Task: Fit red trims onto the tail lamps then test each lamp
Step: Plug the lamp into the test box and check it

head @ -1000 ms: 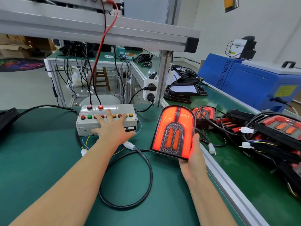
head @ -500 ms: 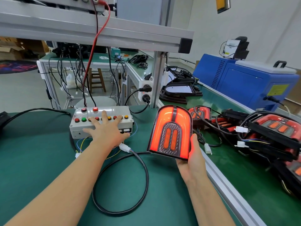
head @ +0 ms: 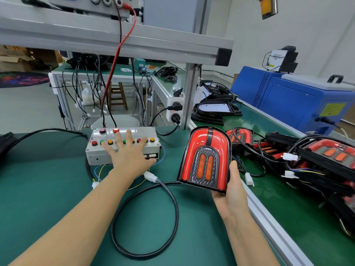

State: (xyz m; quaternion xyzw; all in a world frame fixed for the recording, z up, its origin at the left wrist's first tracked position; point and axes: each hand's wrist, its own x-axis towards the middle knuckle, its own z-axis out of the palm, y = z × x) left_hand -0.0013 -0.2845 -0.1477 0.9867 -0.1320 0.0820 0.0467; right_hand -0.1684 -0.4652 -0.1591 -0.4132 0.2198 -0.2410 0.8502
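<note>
My right grip (head: 231,191) is closed around the upright lamp (head: 204,159), while my left hand (head: 128,155) lies spread, holding nothing, on the button box (head: 153,148).

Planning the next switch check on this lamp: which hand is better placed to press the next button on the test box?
Left. The left hand is spread over the test box, fingertips on its button row. The right hand grips the tail lamp from below, holding it upright off the mat, so it isn't free.

Bright even overhead light, soft shadows; wide-angle edge warping, slight blur.
</note>
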